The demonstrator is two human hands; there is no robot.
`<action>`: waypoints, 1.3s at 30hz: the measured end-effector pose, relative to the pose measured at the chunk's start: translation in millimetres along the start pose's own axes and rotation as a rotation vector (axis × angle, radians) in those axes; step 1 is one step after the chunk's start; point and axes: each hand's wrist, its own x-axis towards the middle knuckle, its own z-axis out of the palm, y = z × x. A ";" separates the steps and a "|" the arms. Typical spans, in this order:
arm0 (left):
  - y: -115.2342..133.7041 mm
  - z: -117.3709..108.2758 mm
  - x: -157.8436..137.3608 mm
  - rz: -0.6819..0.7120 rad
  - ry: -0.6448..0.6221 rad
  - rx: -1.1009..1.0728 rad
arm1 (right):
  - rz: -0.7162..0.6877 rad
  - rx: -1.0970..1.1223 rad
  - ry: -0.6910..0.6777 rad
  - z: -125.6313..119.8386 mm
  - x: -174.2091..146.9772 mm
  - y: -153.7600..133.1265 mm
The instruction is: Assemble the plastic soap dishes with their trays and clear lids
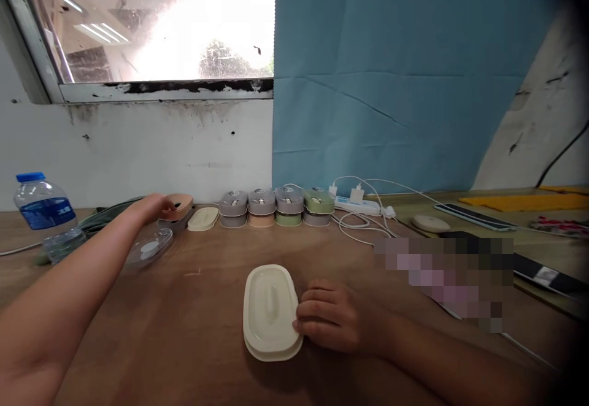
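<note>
One half-curled right hand (327, 315) touches the right edge of one cream oblong plastic container (271, 314) on the brown wooden table (197, 332); one curled left hand (156, 206) touches one peach plastic container (182, 203); whether either grips, I cannot tell. Beyond stand four two-tiered plastic boxes (262, 201).

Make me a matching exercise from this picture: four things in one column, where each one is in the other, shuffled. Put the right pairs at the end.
Things
1. Left hand
2. Right hand
3. Water bottle
4. White power strip

Places
A. Right of the row of stacked boxes, in front of the blue sheet
B. At the peach-coloured container
C. At the far left of the view
D. Against the right side of the nearest cream box

Right pairs: 1-B, 2-D, 3-C, 4-A
</note>
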 end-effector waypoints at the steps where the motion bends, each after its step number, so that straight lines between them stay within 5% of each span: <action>1: -4.5 4.1 0.3 0.001 -0.018 0.030 | 0.008 0.005 0.000 0.6 -0.8 0.1; 15: -29.6 23.7 5.9 -0.011 -0.104 0.166 | 0.068 0.061 0.004 5.5 -6.9 0.0; 39: -46.8 20.7 11.1 -0.046 -0.154 0.124 | 0.100 0.133 -0.012 8.6 -9.2 0.2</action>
